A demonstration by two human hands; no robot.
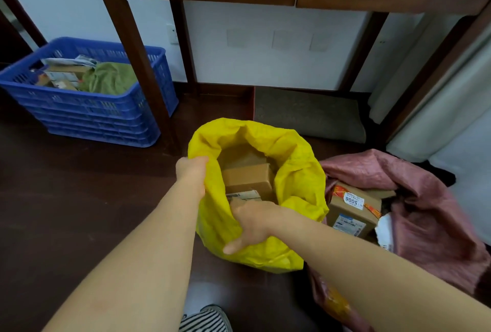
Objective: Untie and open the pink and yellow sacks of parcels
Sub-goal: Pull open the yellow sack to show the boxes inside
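Observation:
The yellow sack [297,172] stands on the dark floor in the middle, its mouth wide open with brown cardboard parcels [248,179] showing inside. My left hand [192,172] grips the left rim of the sack. My right hand [252,222] holds the near rim, fingers curled over the edge. To the right lies the pink sack [425,214], also open, with a labelled cardboard box [353,208] and a white parcel showing in its mouth.
A blue plastic crate [106,116] with parcels and a green bag stands at the left by a leg [138,60] of the dark wooden table. A grey mat [308,113] lies under the table. White curtains hang at the right. A striped shoe [204,318] is at the bottom.

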